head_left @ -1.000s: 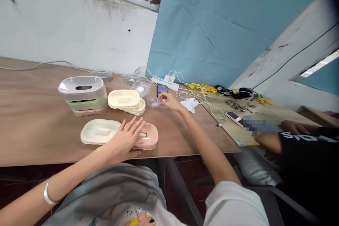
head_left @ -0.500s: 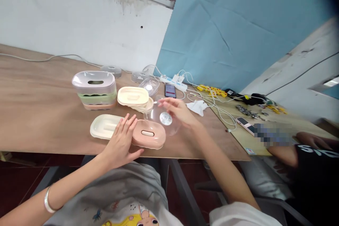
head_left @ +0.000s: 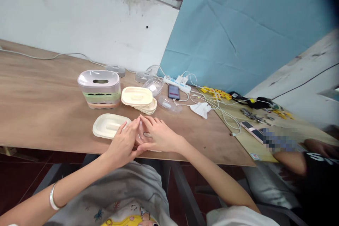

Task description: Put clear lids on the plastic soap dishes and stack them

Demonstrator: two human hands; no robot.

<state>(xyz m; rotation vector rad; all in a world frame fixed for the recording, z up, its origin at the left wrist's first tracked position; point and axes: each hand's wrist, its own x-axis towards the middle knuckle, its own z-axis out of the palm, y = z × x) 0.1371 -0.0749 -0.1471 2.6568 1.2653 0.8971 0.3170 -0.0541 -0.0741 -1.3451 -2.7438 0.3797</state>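
A pink oval lid with a slot lies near the table's front edge, largely covered by my hands. Its shiny surface suggests a clear plastic piece on top, though I cannot tell for sure. My left hand closes around its left side, fingertips at the far edge and thumb at the near edge. From the right, my right hand spans the lid, its fingertips meeting the left ones. A cream oval lid lies just left, close to my left fingers.
A stack of lilac, green and peach containers stands at the back left. Beside it are piled cream lids, a clear container and a clear lid. Behind are a phone, power strip and cables. A person sits at right.
My right hand has come left and down from holding a clear labelled plastic piece onto the pink lid. My left hand has moved slightly right against the lid's side.
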